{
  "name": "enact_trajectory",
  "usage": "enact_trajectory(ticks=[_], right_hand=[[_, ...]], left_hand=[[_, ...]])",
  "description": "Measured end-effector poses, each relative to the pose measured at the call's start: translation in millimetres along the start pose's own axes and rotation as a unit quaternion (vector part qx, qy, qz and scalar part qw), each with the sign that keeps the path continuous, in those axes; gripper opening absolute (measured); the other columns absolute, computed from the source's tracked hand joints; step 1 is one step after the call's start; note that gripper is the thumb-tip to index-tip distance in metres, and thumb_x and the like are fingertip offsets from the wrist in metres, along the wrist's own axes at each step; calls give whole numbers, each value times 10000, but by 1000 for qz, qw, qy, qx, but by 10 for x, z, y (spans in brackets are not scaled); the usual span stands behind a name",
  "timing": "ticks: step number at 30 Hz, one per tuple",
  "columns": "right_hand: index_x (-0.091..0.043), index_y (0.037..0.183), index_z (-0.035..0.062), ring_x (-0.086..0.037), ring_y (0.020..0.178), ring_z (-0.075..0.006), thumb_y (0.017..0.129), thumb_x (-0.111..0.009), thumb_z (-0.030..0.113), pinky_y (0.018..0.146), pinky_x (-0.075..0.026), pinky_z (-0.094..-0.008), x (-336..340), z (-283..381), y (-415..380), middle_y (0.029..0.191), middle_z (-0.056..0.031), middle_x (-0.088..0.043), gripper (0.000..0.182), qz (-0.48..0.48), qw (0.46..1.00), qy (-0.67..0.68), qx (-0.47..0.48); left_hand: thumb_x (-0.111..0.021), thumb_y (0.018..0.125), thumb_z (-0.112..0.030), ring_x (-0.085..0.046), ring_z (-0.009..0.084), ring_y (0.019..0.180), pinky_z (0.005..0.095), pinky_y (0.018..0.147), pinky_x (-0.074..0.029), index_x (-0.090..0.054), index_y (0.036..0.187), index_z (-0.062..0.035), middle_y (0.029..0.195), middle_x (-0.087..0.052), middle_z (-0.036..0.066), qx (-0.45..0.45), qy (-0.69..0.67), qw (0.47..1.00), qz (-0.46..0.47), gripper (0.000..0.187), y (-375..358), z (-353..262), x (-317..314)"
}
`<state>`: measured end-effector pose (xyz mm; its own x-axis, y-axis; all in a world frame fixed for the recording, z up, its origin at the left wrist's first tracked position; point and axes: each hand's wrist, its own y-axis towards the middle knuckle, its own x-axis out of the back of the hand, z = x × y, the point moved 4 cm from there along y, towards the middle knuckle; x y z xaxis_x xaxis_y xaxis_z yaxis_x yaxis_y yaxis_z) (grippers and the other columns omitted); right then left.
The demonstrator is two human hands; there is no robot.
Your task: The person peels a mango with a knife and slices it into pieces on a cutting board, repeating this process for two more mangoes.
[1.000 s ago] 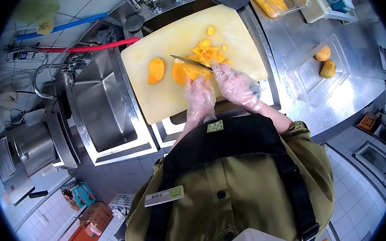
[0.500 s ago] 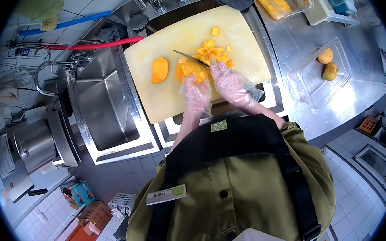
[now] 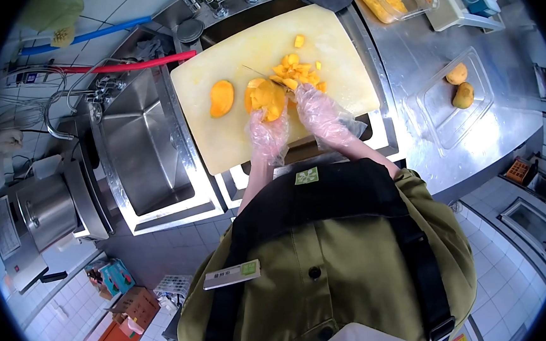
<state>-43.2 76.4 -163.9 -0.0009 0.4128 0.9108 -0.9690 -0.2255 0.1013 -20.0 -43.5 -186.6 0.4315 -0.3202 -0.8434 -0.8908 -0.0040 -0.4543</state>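
Pinching mango [image 3: 268,98] w/ L hand [image 3: 267,138] | gripping knife [image 3: 254,72] w/ R hand [image 3: 321,112] | keep L grip back from knife edge

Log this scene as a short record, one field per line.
Left hand: gloved, holding a mango piece
Right hand: gloved, holding a knife, blade nearly edge-on to the camera
Cutting board: lying across a sink
Elsewhere on board: pile of cut chunks; separate mango slice toward the left
Right counter: clear tray holding two whole fruits
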Motion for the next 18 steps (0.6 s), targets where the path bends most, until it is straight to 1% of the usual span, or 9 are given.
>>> enact_trajectory(ticks=[3,6,8,9,11,12,13,16,18], right_hand=[[-547,951,2,-585,731,-333,784,-445,94,643,-468,-431,-6,-31,37,821,-181,-583,217,11,999,33,-10],[-543,945,-3,-583,716,-337,760,-454,74,635,-465,-435,-32,-61,28,821,-184,-582,219,-65,997,39,31],[-542,945,-2,-580,711,-340,767,-462,83,636,-464,-438,-40,-218,81,816,-187,-581,213,1,999,36,-30],[-542,945,-2,-578,708,-341,771,-466,88,636,-463,-439,-15,-271,103,813,-189,-581,211,34,997,35,-59],[-540,961,-2,-570,695,-349,781,-474,107,639,-460,-445,158,-259,61,801,-191,-578,221,-37,995,92,-23],[-538,969,-2,-567,689,-354,786,-478,117,640,-459,-448,231,-272,41,795,-192,-576,227,-74,990,119,-8],[-537,1012,13,-568,620,-317,801,-487,151,592,-474,-413,236,-295,72,804,-185,-575,257,-66,991,113,13],[-526,1077,32,-568,549,-265,795,-490,127,497,-474,-371,354,-159,54,806,-171,-576,300,-8,999,-5,37],[-507,1115,41,-565,524,-238,790,-493,117,449,-461,-350,415,-41,-48,805,-167,-578,334,-28,993,-67,92]], left_hand=[[-449,751,-61,-432,278,1142,402,997,-347,-362,1233,-14,1224,-448,128,7,-3,999,31,492,26,-15,52],[-454,740,-72,-430,291,1145,418,998,-337,-371,1223,-3,1221,-453,141,4,-6,999,34,495,29,-27,69],[-452,728,-81,-429,316,1144,452,1006,-317,-379,1206,26,1215,-454,167,0,-22,999,30,496,6,-53,75],[-459,727,-91,-430,300,1146,432,990,-334,-379,1213,12,1217,-457,151,7,-12,999,32,503,17,-65,44],[-472,727,-110,-433,269,1150,393,957,-370,-380,1227,-16,1221,-464,119,17,5,999,32,517,5,-73,-9],[-472,721,-104,-436,281,1144,403,963,-363,-382,1219,-3,1215,-465,132,11,6,999,38,516,15,-73,6],[-472,714,-98,-439,293,1138,412,969,-357,-384,1211,10,1208,-466,145,6,8,999,47,515,43,-66,30],[-476,704,-86,-449,297,1123,410,970,-355,-392,1198,19,1195,-471,155,-6,50,998,47,512,45,-68,29],[-481,699,-80,-455,289,1117,401,967,-356,-399,1193,15,1190,-474,151,-8,71,997,38,509,41,-53,28]])
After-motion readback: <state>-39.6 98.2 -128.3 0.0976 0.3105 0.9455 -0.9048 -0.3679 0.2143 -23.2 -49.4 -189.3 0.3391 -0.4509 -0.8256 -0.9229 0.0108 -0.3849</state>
